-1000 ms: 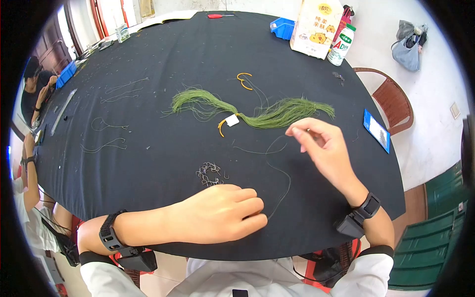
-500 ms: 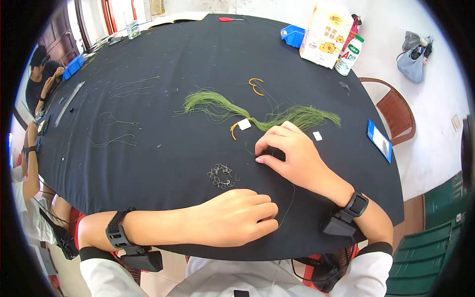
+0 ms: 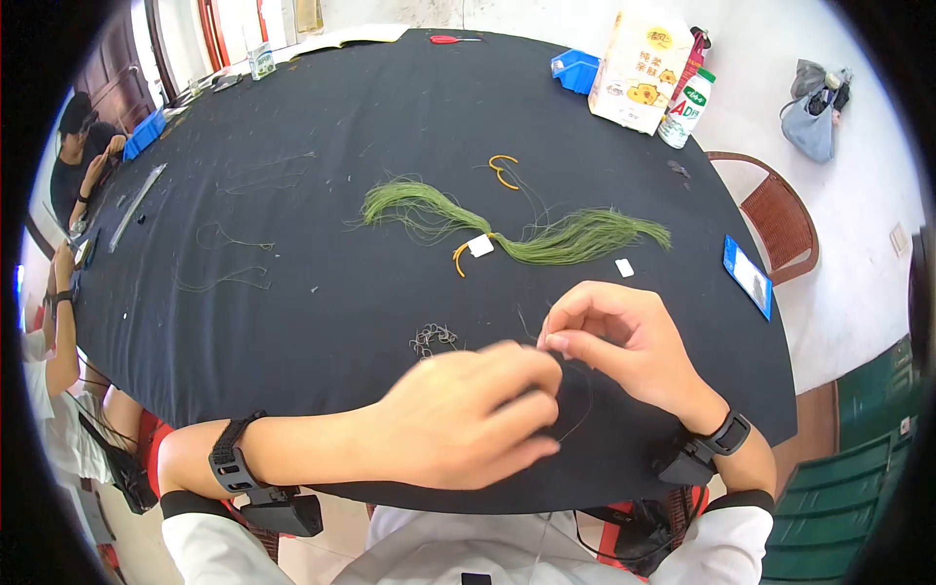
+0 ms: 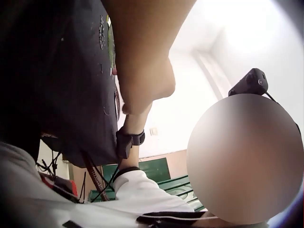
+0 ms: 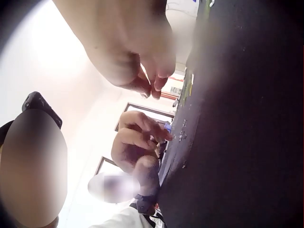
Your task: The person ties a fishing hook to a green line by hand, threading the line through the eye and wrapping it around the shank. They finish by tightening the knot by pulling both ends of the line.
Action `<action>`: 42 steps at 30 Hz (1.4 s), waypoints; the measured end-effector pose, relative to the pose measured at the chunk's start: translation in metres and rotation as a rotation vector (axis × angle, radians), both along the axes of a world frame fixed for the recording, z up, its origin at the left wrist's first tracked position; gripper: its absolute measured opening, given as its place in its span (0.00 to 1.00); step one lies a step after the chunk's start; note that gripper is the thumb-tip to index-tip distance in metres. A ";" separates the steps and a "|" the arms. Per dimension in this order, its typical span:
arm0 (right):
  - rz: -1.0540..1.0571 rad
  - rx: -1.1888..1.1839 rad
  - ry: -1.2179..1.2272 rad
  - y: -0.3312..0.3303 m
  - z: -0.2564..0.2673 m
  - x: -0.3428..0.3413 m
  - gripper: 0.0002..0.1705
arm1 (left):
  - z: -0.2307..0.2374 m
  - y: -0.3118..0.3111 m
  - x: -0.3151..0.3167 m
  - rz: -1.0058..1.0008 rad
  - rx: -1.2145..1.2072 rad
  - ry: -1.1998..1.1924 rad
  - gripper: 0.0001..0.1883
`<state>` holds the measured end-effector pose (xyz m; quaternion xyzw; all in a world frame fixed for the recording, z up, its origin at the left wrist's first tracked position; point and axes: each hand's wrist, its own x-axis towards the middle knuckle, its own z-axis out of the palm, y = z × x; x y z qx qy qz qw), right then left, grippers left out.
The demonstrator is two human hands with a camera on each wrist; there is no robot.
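My right hand (image 3: 624, 341) pinches a thin fishing line (image 3: 590, 395) between thumb and forefinger, over the near part of the table. The line bows down to the fingers of my left hand (image 3: 473, 414), which is blurred, its forefinger reaching right up to the right fingertips. In the right wrist view the left hand (image 5: 135, 142) has its fingers bent; its thumb is hidden in the head view, and I cannot tell what else it holds. A small heap of fish hooks (image 3: 432, 338) lies just beyond the left hand, partly covered by it.
A bundle of green line (image 3: 575, 239) with a white tag (image 3: 480, 246) lies mid-table. Several knotted line pieces (image 3: 224, 280) lie left. A blue packet (image 3: 748, 276) sits at the right edge; a tissue pack (image 3: 639, 73), bottle (image 3: 687, 107) and blue bin (image 3: 575, 71) stand at the back.
My right hand came down leftward from beside the green bundle with the line, then nearer the left hand. My left hand moved up toward it, its bunched fingers now spread apart. The view shifted slightly.
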<state>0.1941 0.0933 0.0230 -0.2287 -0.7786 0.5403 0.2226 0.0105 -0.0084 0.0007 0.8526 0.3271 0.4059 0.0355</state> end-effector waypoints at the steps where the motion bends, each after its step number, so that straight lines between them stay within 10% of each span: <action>1: 0.020 -0.050 0.006 -0.001 0.003 0.002 0.05 | 0.003 0.002 -0.001 0.097 0.079 -0.062 0.18; 24: 0.172 0.191 -0.431 0.045 0.023 0.030 0.03 | 0.011 0.000 -0.013 0.257 -0.357 -0.319 0.09; 28: -0.039 0.651 -0.590 0.047 0.028 0.040 0.10 | 0.013 0.000 -0.010 0.257 -0.308 -0.398 0.05; 33: -0.364 0.670 -0.026 0.023 0.032 0.019 0.20 | 0.009 0.001 -0.012 0.208 -0.378 -0.283 0.05; 39: 0.085 -0.320 -0.034 -0.024 0.010 -0.003 0.22 | 0.000 0.007 -0.011 0.173 -0.331 -0.275 0.02; 42: 0.111 -0.365 -0.115 -0.015 0.006 -0.002 0.15 | 0.005 0.005 -0.014 0.196 -0.423 -0.187 0.03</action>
